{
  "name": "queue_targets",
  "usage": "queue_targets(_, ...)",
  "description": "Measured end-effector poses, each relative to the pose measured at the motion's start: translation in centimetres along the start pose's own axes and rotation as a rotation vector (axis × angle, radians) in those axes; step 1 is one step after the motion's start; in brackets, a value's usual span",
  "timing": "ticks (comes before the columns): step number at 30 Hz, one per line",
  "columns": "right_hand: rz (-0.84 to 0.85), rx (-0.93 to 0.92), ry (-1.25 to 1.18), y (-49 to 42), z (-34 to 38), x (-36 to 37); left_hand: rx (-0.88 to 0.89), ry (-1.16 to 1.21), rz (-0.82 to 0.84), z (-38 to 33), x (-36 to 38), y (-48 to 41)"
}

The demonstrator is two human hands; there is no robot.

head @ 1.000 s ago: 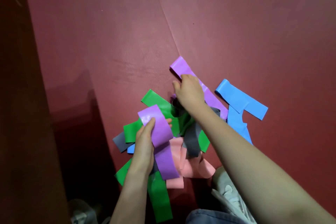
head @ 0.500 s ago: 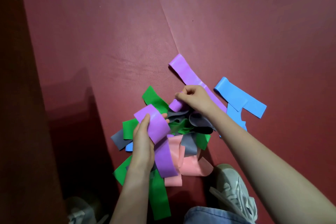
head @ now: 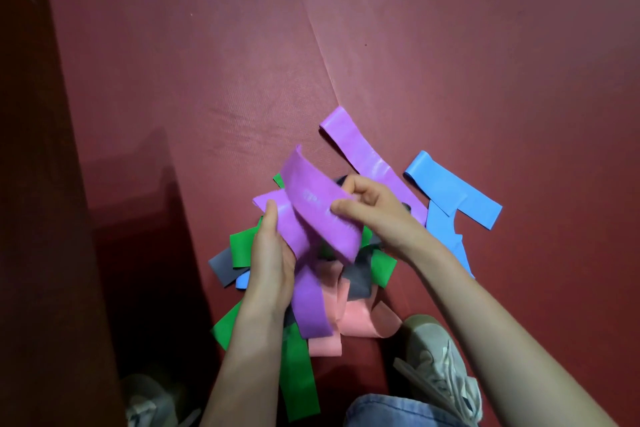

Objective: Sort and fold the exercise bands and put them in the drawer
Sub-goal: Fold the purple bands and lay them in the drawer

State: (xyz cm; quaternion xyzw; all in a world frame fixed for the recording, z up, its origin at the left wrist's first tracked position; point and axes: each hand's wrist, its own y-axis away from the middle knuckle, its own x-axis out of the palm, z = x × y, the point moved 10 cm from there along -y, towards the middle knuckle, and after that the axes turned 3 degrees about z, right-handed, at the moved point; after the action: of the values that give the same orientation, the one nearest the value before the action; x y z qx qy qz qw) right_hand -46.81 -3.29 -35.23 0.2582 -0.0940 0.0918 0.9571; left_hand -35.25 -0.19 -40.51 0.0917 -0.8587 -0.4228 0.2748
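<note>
**Two purple bands in hand, the heap lying below**

The right hand's thumb (head: 341,210) presses on the face of the lifted purple band (head: 318,208) with the fingers curled behind it, a pinch taken about midway along the strip at centre frame. Just to its left, the left hand (head: 270,263) grips a second purple band (head: 308,295). Its thumb lies along the band's upper end, and its fingers are hidden behind the strip. The two bands cross and touch between the hands, and the lower end of the second one hangs toward the bottom of the frame.

Both strips bend wherever they are unsupported, so they look thin, light and limp. Their faint sheen suggests a smooth, slightly tacky skin that may cling to a neighbouring band (rubbery film tends to do so). A flat pinch across the full width near one end should let a band hang straight. Taking both ends would square it up for folding. A pinch on one edge would probably let it twist.

Beneath the hands lies the heap of green bands (head: 298,381), a pink band (head: 360,322) and a grey band (head: 223,265), all overlapping. A third purple band (head: 360,152) lies flat above the right hand (head: 374,215), and the blue bands (head: 450,191) lie right of centre. Everything rests on the red mat (head: 207,80), and a pale shoe (head: 440,357) shows at lower right. No drawer is in view.
</note>
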Motion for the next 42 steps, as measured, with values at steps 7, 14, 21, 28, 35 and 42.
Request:
queue_targets(7, 0.018, 0.319, 0.004, 2.1, -6.1, 0.5, 0.149, -0.321, -0.025, -0.5, -0.6, 1.2)
queue_targets(14, -0.216, 0.174, 0.009, 0.4, -3.5, -0.6, 0.193, -0.482, 0.135, -0.5, 2.0, 1.6)
queue_targets(21, -0.342, -0.073, -0.082, 0.6, -0.5, -1.4, 0.166, -0.409, 0.119, -0.6, 1.7, 1.6)
queue_targets(28, -0.161, -0.096, -0.080, 1.9, -0.2, -0.4, 0.143, -0.346, 0.067, -0.8, 1.0, 1.2)
queue_targets(35, -0.146, 0.018, 0.005, 1.5, -2.9, 1.0, 0.007, -0.122, 0.199, 0.3, 3.1, 1.7)
queue_targets(42, -0.164, 0.040, -0.008, 1.6, -3.7, 1.2, 0.172, -0.317, 0.111, -0.8, 2.0, 1.8)
